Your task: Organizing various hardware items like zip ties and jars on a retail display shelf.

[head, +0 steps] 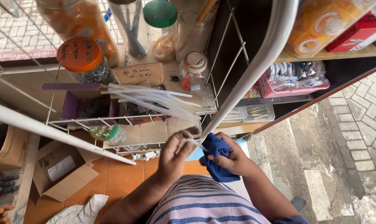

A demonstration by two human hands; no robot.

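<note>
At lower centre of the frame, the left hand (174, 154) is pinching a thin clear stick (196, 144) between its fingertips. Just right, the right hand (231, 157) is clutching a blue cloth (216, 159) touching the stick, below the wire rack (155, 118).

Head cam, looking down, close over hands (204, 155).

Open space lies below the wire rack (125, 120); the slanting white pole (254, 66) crosses just above.
</note>
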